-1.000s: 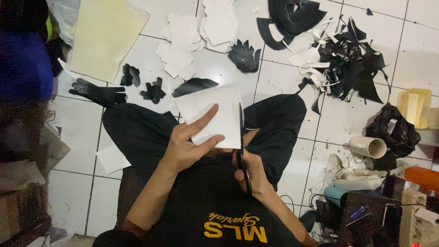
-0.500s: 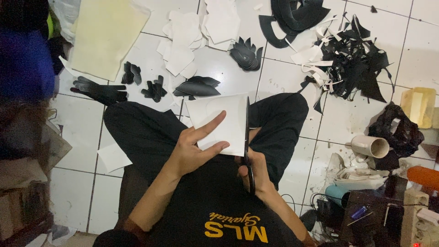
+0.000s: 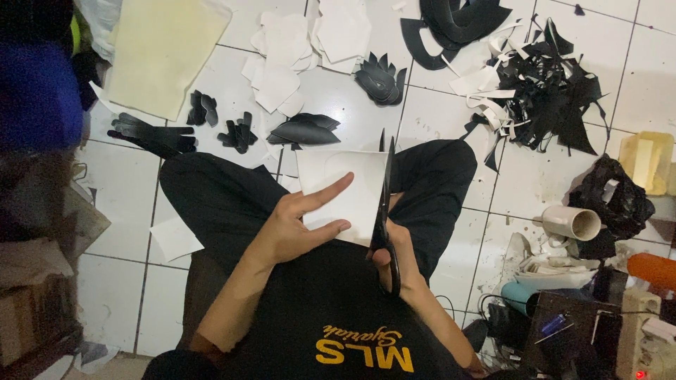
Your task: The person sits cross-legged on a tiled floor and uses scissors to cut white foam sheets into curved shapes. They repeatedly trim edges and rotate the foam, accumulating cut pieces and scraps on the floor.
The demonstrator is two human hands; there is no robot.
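Note:
I sit cross-legged on a white tiled floor in black clothes. My left hand (image 3: 299, 225) holds a white sheet (image 3: 341, 190) over my lap, fingers spread across it. My right hand (image 3: 393, 257) grips black scissors (image 3: 384, 204), whose blades point away from me along the sheet's right edge. The scissor blades look nearly closed against the sheet's edge.
Black cut shapes (image 3: 303, 131) and white scraps (image 3: 282, 63) lie on the tiles ahead. A cream sheet (image 3: 165, 53) sits far left. A heap of black and white offcuts (image 3: 542, 84) is at the far right. A white roll (image 3: 572, 222), bags and clutter crowd the right side.
The white sheet has shifted slightly and the scissors have advanced farther along its right edge. My left fingers have re-spread on the sheet.

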